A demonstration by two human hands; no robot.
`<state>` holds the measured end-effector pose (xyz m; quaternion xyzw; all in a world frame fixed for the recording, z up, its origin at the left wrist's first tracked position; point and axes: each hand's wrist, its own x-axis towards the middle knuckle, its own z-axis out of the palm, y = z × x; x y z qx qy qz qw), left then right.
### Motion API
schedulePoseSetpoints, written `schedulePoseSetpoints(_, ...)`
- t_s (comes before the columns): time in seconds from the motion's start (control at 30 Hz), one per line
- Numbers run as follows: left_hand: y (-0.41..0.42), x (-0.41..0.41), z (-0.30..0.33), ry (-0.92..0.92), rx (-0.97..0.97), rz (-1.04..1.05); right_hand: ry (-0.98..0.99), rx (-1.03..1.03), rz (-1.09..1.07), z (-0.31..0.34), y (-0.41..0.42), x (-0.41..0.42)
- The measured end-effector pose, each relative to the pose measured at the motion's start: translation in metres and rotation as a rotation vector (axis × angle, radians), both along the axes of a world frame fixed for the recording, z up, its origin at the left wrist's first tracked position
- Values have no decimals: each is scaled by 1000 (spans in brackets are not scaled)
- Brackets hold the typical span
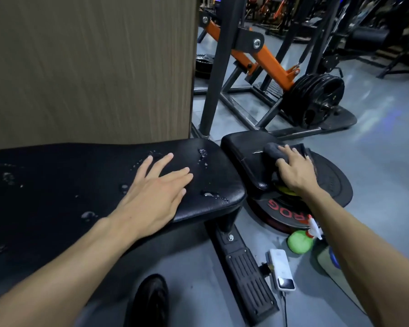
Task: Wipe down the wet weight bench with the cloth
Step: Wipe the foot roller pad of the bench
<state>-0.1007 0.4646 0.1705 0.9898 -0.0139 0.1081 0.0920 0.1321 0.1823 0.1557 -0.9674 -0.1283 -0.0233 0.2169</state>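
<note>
The bench ran with its long axis left to right across the view, its rounded end pointing right toward a smaller seat pad set just past a narrow gap. Its black padding was dotted with water drops, thickest near the rounded end and along the left part. The left hand lay flat on the bench, fingers spread wide, holding nothing. The right hand pressed down on a dark grey cloth, bunched on the right side of the seat pad, fingers curled loosely over it. Below the pad lay stacked plates on the floor; nearer stood a green ball, a white power bank and a black foot of the frame. A wood panel rose behind the bench, and an orange-armed machine stood beyond.
</note>
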Motion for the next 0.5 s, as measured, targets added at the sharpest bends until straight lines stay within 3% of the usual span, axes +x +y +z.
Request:
schedulePoseSetpoints(0.13,1,-31,17,37,-130,108,97,65,151,11,14,-49)
schedulePoseSetpoints(0.27,-10,-58,27,104,-256,155,140,159,168,16,29,-87)
schedulePoseSetpoints(0.5,25,-105,35,136,-163,164,61,152,231,-20,84,-143)
